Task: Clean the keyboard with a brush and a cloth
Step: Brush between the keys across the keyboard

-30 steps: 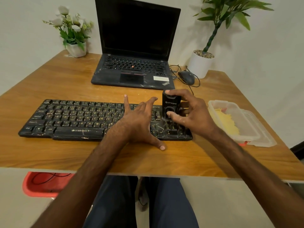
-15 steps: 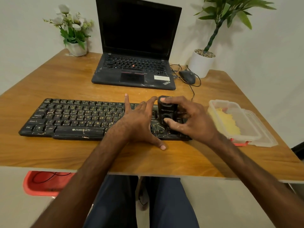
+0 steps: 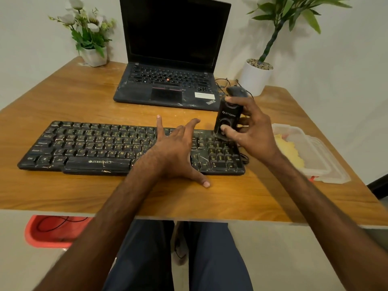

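Observation:
A black, dusty keyboard [image 3: 90, 145] lies across the wooden desk [image 3: 73, 192]. My left hand [image 3: 176, 152] rests flat on its middle-right keys with fingers spread and the thumb on the desk. My right hand [image 3: 252, 131] grips a small black brush block [image 3: 227, 120] upright, its lower end on the top row of the keyboard's number pad. A yellow cloth [image 3: 290, 153] lies in a clear plastic container [image 3: 323, 162] to the right of the keyboard.
An open black laptop [image 3: 168, 85] stands behind the keyboard. A black mouse [image 3: 237, 91] with its cable sits beside it. A white flower pot [image 3: 94, 56] is at the back left, a white plant pot [image 3: 255, 77] at the back right. A red bin [image 3: 52, 232] sits under the desk.
My right hand swept the brush down over the number pad, then back up toward its top edge. My left hand stayed in place on the keys.

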The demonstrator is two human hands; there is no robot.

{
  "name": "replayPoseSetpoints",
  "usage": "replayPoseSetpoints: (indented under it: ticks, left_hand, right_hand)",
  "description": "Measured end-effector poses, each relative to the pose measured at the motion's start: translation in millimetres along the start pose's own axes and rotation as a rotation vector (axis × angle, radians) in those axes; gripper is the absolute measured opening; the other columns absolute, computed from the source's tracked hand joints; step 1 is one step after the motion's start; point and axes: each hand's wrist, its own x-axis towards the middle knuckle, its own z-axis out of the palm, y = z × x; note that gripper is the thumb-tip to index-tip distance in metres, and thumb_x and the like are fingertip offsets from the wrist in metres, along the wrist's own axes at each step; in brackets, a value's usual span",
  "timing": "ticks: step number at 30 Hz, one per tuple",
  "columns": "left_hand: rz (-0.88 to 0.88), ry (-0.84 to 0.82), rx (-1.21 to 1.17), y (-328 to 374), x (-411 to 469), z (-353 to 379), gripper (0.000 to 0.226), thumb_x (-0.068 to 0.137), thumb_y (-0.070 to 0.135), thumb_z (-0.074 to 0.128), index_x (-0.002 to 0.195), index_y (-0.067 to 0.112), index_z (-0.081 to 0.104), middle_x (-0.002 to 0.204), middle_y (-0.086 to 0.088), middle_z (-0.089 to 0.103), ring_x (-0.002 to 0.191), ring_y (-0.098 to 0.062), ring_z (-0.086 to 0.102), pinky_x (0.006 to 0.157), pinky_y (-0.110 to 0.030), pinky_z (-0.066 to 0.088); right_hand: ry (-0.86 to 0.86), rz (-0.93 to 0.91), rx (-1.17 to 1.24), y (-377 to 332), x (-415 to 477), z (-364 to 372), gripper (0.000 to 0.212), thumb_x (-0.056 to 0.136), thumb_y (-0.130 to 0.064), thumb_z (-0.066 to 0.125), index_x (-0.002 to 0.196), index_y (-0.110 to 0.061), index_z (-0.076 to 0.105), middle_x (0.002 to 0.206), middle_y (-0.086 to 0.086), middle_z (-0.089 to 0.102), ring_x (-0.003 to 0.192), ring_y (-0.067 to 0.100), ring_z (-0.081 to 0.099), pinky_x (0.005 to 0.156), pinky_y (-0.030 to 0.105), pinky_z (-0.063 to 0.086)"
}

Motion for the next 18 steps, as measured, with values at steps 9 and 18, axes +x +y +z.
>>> replayPoseSetpoints:
  ticks: [9,18]
  left_hand:
    - [0.007,0.019,-0.008,0,-1,2,0.157,0.045,0.094,0.064,0.153,0.022,-0.024,0.168,-0.009,0.011,0.155,-0.023,0.008,0.105,-0.065,-0.033]
    - [-0.014,0.018,0.005,-1,-1,2,0.158,0.045,0.095,0.063,0.152,0.022,-0.027,0.168,-0.010,0.014,0.155,-0.023,0.011,0.107,-0.066,-0.030]
  right_hand:
    - [0.027,0.014,-0.007,-6,-24,-1,0.057,0.083,-0.011,0.076,0.132,-0.023,0.049,0.124,-0.015,0.057,0.109,0.007,0.063,0.070,0.032,0.062]
    - [-0.046,-0.030,0.035,-23,-16,21,0.058,0.083,-0.006,0.076,0.135,-0.012,0.051,0.124,-0.002,0.059,0.110,0.007,0.062,0.077,0.018,0.056]
